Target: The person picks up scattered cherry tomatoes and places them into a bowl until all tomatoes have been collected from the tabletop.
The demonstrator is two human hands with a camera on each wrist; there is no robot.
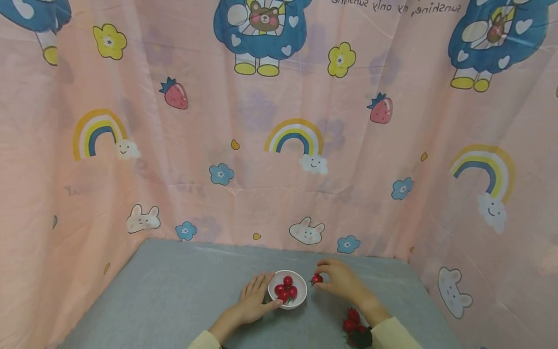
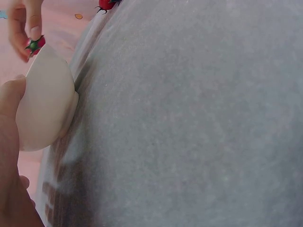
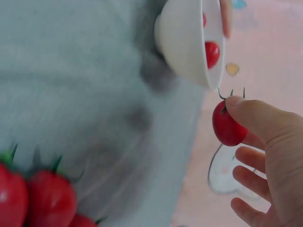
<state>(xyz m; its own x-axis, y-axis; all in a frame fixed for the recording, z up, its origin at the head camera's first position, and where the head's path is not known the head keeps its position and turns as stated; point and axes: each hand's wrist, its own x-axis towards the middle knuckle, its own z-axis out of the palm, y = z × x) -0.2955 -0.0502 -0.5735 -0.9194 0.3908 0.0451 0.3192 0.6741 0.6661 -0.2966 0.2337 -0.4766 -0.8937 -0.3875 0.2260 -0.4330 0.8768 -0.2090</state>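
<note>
A small white bowl (image 1: 302, 301) with several red cherry tomatoes (image 1: 287, 280) in it stands on the grey tabletop. My left hand (image 1: 253, 299) holds the bowl from its left side, the thumb at the near rim and a fingertip farther along the rim. In the left wrist view, that thumb lies against the bowl's wall (image 2: 47, 99). Just right of the bowl, my right hand (image 1: 342, 280) pinches one cherry tomato (image 3: 228, 125) between thumb and fingers. Its green stem cap points toward the bowl, and its other fingers are loosely bent.
More cherry tomatoes (image 1: 350, 324) lie in a pile beside the right forearm, partly covered by something dark. The grey cloth (image 1: 174, 291) covers the table, and a pink printed curtain (image 1: 261, 194) hangs around its back and sides.
</note>
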